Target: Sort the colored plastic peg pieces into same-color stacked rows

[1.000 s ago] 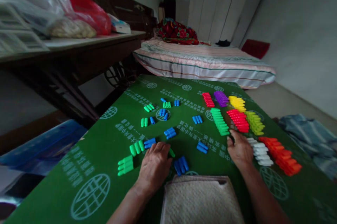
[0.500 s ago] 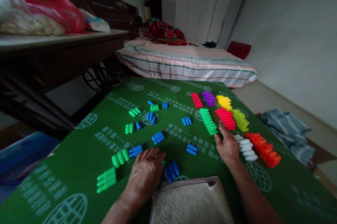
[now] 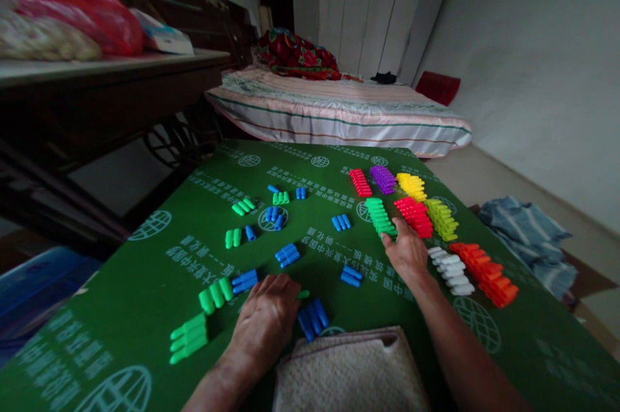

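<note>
My left hand rests low over the table with its fingers curled. From under its fingertips sticks a small green peg, mostly hidden. Just right of that hand lie blue pegs side by side; to its left are another blue group and two green groups. My right hand reaches to the near end of a green peg row. Its thumb and index finger are apart at that end, partly covering it; whether they grip a peg is unclear.
Red, white, orange, yellow, lime and purple peg rows stand on the right. A beige folded cloth lies at the near edge of the green table. Beyond is a bed.
My right hand has moved left and slightly away, from beside the green row onto its near end. More of the green peg shows beside my left fingers. The view has shifted slightly.
</note>
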The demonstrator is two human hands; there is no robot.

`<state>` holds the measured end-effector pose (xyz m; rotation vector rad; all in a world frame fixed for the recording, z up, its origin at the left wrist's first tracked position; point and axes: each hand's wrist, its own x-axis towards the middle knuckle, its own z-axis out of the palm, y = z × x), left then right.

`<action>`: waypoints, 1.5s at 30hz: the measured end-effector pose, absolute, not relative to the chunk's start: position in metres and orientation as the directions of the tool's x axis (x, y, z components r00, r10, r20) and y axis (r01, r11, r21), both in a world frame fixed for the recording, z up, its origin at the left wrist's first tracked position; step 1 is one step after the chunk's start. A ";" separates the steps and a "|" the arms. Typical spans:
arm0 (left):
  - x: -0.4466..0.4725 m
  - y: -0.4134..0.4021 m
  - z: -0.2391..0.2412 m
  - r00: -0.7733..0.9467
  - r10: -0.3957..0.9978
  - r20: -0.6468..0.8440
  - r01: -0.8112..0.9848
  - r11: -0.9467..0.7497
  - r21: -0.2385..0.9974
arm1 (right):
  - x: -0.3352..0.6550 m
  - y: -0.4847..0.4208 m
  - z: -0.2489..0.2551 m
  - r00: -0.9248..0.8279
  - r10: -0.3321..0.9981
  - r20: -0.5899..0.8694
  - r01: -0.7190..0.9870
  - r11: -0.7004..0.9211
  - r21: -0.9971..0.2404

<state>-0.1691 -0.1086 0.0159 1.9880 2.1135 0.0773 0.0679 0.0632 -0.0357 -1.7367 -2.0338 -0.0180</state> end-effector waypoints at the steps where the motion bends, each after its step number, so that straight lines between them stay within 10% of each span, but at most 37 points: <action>1: -0.169 -0.109 0.016 -0.048 0.990 -0.136 0.977 0.075 0.200 | 0.068 0.063 -0.036 -0.090 0.929 0.359 0.934 0.204 -0.293; 10: -0.169 -0.107 0.013 -0.055 0.994 -0.089 0.965 0.076 0.250 | 0.090 0.031 -0.042 -0.063 0.851 0.521 0.842 0.326 -0.431; 29: -0.158 -0.089 0.015 -0.008 0.999 -0.047 0.967 0.020 0.252 | 0.094 -0.018 -0.057 -0.187 0.806 0.562 0.838 0.429 -0.336; 39: -0.122 -0.084 0.020 -0.125 0.991 -0.040 0.545 0.102 0.832 | 0.047 -0.057 -0.003 -0.337 0.688 0.643 0.580 0.689 -0.434; 45: -0.116 -0.082 0.022 -0.232 0.950 -0.206 0.285 0.269 0.920 | 0.031 -0.066 -0.004 -0.356 0.667 0.655 0.577 0.708 -0.407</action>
